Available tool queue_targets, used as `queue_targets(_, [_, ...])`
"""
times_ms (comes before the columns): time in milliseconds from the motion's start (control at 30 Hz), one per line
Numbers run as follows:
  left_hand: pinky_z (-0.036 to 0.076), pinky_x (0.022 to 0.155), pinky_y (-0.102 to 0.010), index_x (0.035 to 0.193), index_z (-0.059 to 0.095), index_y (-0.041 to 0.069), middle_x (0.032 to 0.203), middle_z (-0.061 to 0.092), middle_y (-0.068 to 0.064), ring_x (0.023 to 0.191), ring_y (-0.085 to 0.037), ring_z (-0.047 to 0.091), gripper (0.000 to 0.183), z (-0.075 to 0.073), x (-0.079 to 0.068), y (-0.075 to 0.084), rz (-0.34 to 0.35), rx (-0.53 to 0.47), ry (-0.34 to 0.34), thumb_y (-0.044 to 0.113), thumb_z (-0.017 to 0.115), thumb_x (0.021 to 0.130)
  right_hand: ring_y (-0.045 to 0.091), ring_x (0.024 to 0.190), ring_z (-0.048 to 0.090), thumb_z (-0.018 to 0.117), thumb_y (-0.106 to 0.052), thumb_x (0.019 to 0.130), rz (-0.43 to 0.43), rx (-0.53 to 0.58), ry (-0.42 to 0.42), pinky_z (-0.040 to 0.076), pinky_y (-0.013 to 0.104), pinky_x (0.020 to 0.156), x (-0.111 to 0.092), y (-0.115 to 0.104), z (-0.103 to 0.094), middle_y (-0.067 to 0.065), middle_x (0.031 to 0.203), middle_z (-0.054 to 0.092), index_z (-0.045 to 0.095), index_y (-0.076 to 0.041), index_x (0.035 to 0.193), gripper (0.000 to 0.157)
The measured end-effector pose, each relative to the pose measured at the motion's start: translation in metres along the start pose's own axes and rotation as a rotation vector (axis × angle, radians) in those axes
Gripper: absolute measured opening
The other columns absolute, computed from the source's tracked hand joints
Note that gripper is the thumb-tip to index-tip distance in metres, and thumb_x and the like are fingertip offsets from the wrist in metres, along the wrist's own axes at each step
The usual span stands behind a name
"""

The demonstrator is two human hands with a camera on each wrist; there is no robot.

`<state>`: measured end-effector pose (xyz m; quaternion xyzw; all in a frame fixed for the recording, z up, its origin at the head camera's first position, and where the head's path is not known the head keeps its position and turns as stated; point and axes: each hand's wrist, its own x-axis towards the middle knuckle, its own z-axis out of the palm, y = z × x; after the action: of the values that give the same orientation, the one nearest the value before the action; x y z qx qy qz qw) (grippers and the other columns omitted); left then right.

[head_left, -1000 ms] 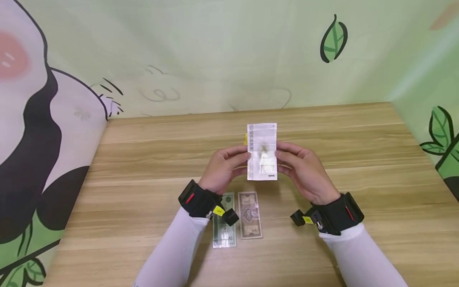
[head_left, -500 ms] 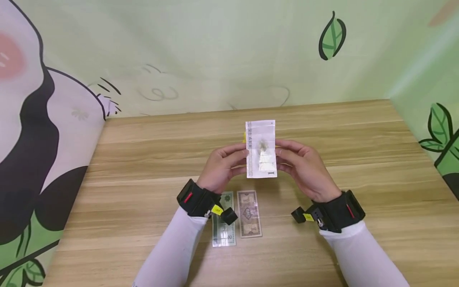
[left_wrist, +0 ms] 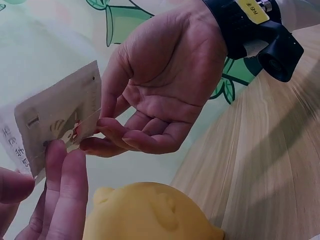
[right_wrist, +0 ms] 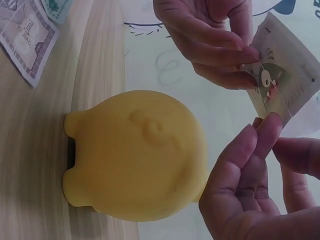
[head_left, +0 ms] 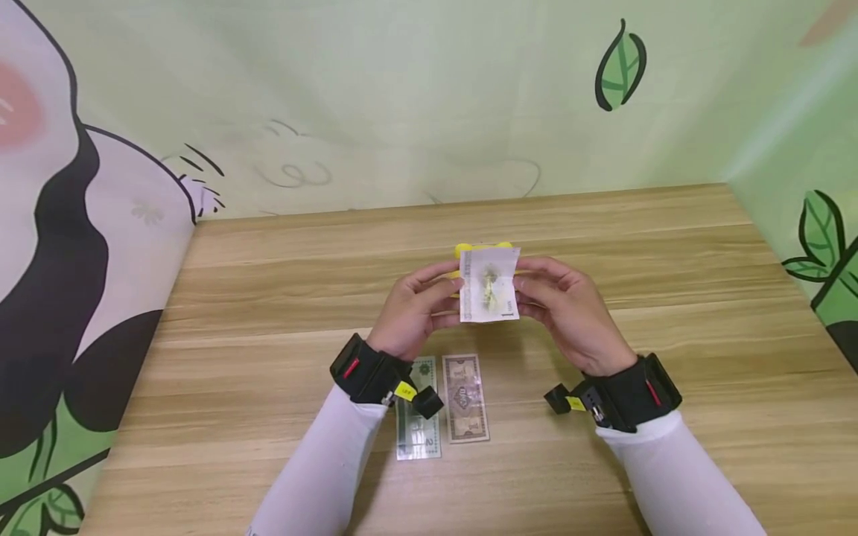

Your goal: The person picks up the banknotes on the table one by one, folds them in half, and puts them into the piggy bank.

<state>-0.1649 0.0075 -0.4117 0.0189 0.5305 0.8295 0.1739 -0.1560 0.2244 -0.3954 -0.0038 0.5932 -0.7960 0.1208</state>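
A creased white play banknote marked "1" is held up above the table by both hands. My left hand pinches its left edge between thumb and fingers, and my right hand pinches the right edge. The note is bent along a crosswise crease. Its other face, seen in the right wrist view, carries a cartoon face. Behind and below the note stands a yellow piggy bank with a curly tail in relief; in the head view the note and hands hide most of it.
Two more play notes lie flat on the wooden table near my left wrist: a green "2" note, partly covered by the wrist camera, and a brown "1" note. Printed cloth walls bound the table at the back and sides.
The held note looks shorter now, its upper part lowered and the sheet bending at the crease. More yellow of the piggy bank shows above it. Both hands stay almost in place.
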Motion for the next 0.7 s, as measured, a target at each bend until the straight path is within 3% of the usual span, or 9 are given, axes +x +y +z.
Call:
queue_targets(133, [0.06,0.07,-0.03,0.118,0.064,-0.003,0.113,0.064,-0.015,0.09,-0.029,0.065,0.024,-0.0001,0.0,0.0005,0.007,0.048,-0.034,0.003,0.053,0.097,0.022,0.089,0.061,0.061,-0.001,0.092,-0.008,-0.027,-0.003,0.057,0.025,0.074,0.0001,-0.0003,-0.0008,0.006,0.105,0.067,0.07,-0.004,0.105,0.015])
queue_targets(333, [0.06,0.072,-0.032,0.111,0.069,0.0,0.118,0.061,-0.014,0.094,-0.03,0.063,0.023,0.0009,0.0003,0.0004,0.042,0.237,-0.036,0.008,0.05,0.099,0.026,0.095,0.061,0.059,-0.003,0.094,0.0,-0.079,0.016,0.057,0.026,0.078,0.0009,-0.0009,-0.0009,0.009,0.111,0.066,0.069,0.002,0.108,0.018])
queue_targets(500, [0.059,0.076,-0.041,0.113,0.07,0.005,0.122,0.061,-0.01,0.095,-0.027,0.063,0.022,0.0018,-0.0005,0.0004,0.082,0.353,-0.023,0.009,0.055,0.096,0.026,0.098,0.06,0.061,-0.005,0.093,-0.013,-0.104,0.02,0.056,0.026,0.079,0.0005,-0.0011,-0.0009,0.009,0.114,0.064,0.068,0.002,0.111,0.02])
queue_targets(700, [0.058,0.078,-0.047,0.12,0.066,0.004,0.126,0.059,-0.013,0.088,-0.026,0.066,0.029,0.0041,-0.0034,0.0043,0.095,0.409,-0.025,0.001,0.06,0.092,0.027,0.1,0.057,0.066,0.001,0.087,-0.032,-0.124,0.004,0.056,0.027,0.078,0.0003,0.0012,-0.0007,0.008,0.11,0.064,0.065,-0.001,0.113,0.026])
